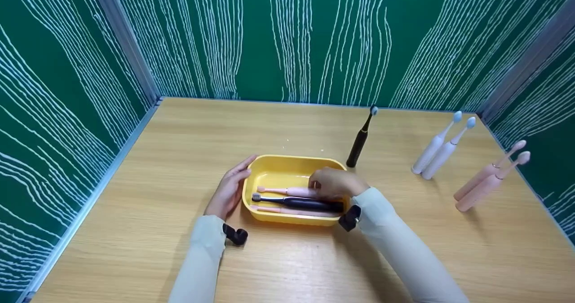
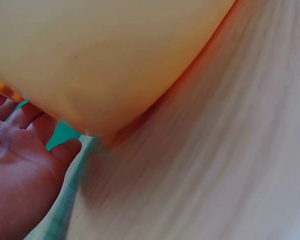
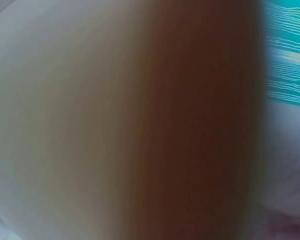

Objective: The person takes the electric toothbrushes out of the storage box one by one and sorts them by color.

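A yellow plastic basket (image 1: 294,159) sits on the table with several electric toothbrushes lying in it. Among them are a black one (image 1: 301,203), a pink one (image 1: 287,191) behind it and another pink one (image 1: 287,211) along the near wall. At the basket's left rim my left hand (image 1: 228,191) holds on; the left wrist view has its palm (image 2: 20,165) beside the wall. My right hand (image 1: 334,182) reaches inside at the right, fingers curled down onto the handle of the rear pink toothbrush. Its fingertips are partly hidden. The right wrist view is blurred by something close.
Beyond the basket a black electric toothbrush (image 1: 358,148) stands upright. Farther right stand two white ones (image 1: 433,155) with blue heads and two pink ones (image 1: 480,186). Green walls (image 1: 256,42) with white wavy lines edge the wooden table (image 1: 202,128).
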The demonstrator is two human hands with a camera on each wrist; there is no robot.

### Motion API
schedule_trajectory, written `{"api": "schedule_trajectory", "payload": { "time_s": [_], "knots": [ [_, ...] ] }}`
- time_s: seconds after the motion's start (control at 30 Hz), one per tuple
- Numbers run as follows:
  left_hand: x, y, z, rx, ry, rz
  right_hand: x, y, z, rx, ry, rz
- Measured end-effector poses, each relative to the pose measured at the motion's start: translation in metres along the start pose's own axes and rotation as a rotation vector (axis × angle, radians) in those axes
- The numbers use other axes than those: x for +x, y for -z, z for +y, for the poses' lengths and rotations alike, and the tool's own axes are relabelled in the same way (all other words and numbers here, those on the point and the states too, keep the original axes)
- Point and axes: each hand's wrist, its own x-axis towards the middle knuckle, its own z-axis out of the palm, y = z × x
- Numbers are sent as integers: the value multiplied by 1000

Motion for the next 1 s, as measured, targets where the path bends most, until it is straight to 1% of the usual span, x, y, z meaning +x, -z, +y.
{"api": "schedule_trajectory", "payload": {
  "time_s": [0.2,0.37,0.4,0.5,0.77,1.0],
  "knots": [
    [0,0,0,-2,4,5,-2,1,-1,20,-39,7],
    [-1,-1,1,-6,14,19,-2,1,0,10,-33,21],
    [-1,-1,1,-6,11,14,-2,1,0,8,-34,24],
    [0,0,1,-10,19,19,-2,2,0,17,-47,30],
    [-1,0,0,-7,11,9,-6,5,3,-5,25,80],
    [0,1,-1,9,9,20,-11,10,4,33,23,100]
  ]
}}
